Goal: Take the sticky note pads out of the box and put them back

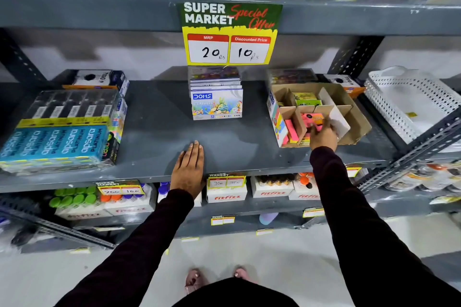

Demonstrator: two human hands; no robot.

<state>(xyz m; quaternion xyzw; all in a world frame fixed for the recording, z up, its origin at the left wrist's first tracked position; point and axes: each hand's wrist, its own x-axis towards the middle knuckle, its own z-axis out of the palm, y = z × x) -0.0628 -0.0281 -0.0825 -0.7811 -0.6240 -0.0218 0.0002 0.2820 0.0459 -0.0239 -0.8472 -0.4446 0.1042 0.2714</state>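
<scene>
A brown cardboard box (354, 117) with dividers stands on the right of the grey shelf (154, 137). Its compartments hold sticky note pads: a pink pad (291, 130) at the front left, green pads (307, 99) at the back, and a pink pad (311, 118) in the middle front compartment. My right hand (323, 135) reaches into that middle compartment, its fingers closed around the pink pad there. My left hand (188, 169) lies flat on the shelf's front edge, palm down, fingers together, holding nothing.
A stack of DOMS oil pastel boxes (216, 104) stands mid-shelf under a price sign (229, 35). Blue Apsara packs (53, 147) fill the left side. A white perforated basket (409, 102) sits right of the box. Lower shelves hold Fitfizz boxes (227, 194).
</scene>
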